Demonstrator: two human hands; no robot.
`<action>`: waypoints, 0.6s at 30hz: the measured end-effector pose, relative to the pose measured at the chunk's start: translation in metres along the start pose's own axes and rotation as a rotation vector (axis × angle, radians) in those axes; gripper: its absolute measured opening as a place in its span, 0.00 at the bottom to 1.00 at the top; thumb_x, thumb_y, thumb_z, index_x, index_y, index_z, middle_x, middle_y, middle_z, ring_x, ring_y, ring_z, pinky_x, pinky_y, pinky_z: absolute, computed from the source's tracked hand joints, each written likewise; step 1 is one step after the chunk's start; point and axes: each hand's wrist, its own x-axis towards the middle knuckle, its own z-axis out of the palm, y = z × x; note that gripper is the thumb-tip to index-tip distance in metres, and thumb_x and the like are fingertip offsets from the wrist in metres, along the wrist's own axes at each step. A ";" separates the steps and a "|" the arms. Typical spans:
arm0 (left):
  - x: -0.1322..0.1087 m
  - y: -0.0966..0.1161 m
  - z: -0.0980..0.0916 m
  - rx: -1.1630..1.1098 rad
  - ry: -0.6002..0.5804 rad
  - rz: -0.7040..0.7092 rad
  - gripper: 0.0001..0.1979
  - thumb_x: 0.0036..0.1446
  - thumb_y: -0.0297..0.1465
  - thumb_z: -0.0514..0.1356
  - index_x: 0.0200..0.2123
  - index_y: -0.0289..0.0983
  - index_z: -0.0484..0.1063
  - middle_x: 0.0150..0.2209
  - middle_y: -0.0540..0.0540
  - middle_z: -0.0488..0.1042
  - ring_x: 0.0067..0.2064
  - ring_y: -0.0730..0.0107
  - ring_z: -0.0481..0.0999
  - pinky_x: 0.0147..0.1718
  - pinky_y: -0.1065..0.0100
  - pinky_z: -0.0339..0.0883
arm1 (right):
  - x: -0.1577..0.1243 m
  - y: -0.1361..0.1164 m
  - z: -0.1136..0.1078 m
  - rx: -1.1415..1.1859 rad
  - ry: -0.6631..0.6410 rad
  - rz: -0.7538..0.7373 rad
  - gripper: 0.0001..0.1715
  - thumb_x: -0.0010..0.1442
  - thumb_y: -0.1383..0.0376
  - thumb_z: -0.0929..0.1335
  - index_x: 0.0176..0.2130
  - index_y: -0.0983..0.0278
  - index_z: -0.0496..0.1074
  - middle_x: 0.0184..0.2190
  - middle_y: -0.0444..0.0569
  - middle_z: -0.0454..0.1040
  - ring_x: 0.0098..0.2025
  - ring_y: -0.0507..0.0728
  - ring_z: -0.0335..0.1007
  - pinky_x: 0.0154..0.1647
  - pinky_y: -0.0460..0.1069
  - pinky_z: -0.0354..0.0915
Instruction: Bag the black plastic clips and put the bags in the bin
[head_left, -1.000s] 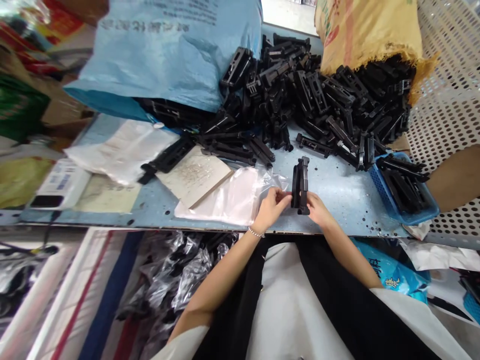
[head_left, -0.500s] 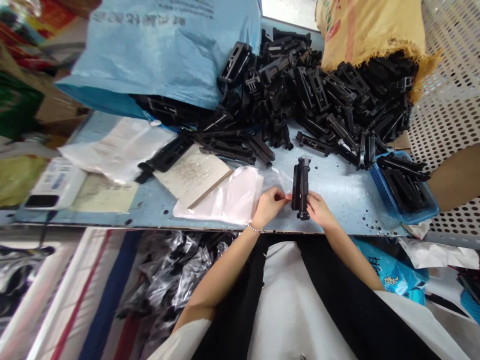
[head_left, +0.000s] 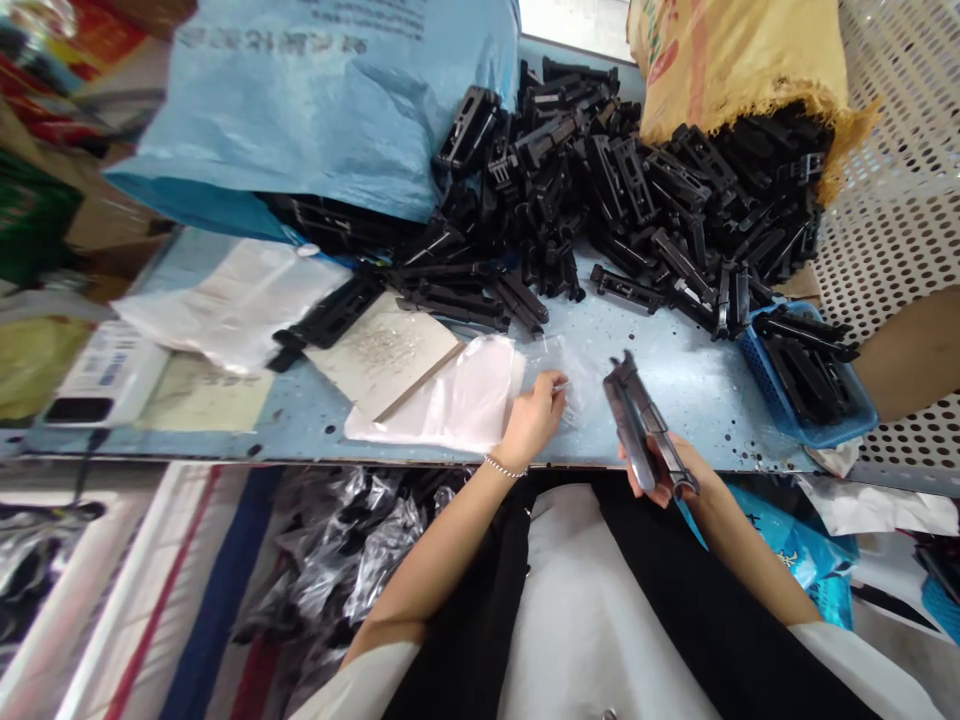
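Since a second ago the two hands have parted. The right hand (head_left: 661,472) has drawn the black plastic bracket (head_left: 639,415) back from upright over the table (head_left: 697,395) to the table's near edge, tilted and clasped in the fist. The left hand (head_left: 531,420) now pinches the clear plastic bag (head_left: 579,385) alone. Part and bag are thus handled separately. Count: one bracket in hand, one bag pinched, one blue basket (head_left: 825,437), two sacks, and a bracket heap (head_left: 637,200) beyond counting.
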 end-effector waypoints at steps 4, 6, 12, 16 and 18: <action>-0.003 0.007 0.005 -0.080 0.037 -0.044 0.06 0.66 0.26 0.53 0.46 0.37 0.64 0.43 0.40 0.82 0.34 0.66 0.84 0.31 0.66 0.78 | 0.007 0.025 0.002 0.181 -0.077 0.098 0.29 0.63 0.46 0.69 0.43 0.70 0.75 0.18 0.42 0.71 0.10 0.44 0.47 0.07 0.41 0.43; -0.005 0.009 0.004 -0.039 0.077 0.027 0.07 0.65 0.23 0.53 0.44 0.38 0.65 0.45 0.40 0.82 0.40 0.65 0.85 0.35 0.65 0.79 | 0.016 0.032 -0.003 0.277 -0.096 0.130 0.26 0.65 0.48 0.68 0.42 0.69 0.74 0.16 0.37 0.66 0.10 0.42 0.38 0.06 0.40 0.42; -0.015 0.010 -0.005 0.372 -0.018 0.254 0.22 0.61 0.16 0.50 0.53 0.36 0.72 0.58 0.36 0.76 0.53 0.57 0.81 0.49 0.59 0.78 | 0.027 0.033 -0.014 0.481 -0.028 -0.015 0.19 0.73 0.55 0.61 0.44 0.67 0.71 0.20 0.34 0.62 0.13 0.42 0.32 0.09 0.37 0.45; -0.023 0.022 -0.009 0.375 -0.087 0.329 0.38 0.61 0.16 0.48 0.73 0.37 0.47 0.69 0.33 0.62 0.62 0.55 0.75 0.49 0.63 0.79 | 0.039 0.034 -0.009 0.219 -0.004 -0.036 0.22 0.72 0.53 0.59 0.41 0.67 0.71 0.19 0.34 0.59 0.14 0.43 0.30 0.11 0.40 0.43; -0.029 0.033 -0.010 0.231 -0.190 0.442 0.41 0.62 0.16 0.47 0.75 0.40 0.37 0.72 0.34 0.57 0.67 0.57 0.69 0.53 0.64 0.77 | 0.050 0.035 -0.006 -0.059 0.118 -0.091 0.23 0.71 0.52 0.58 0.37 0.64 0.70 0.18 0.36 0.59 0.14 0.45 0.33 0.13 0.43 0.45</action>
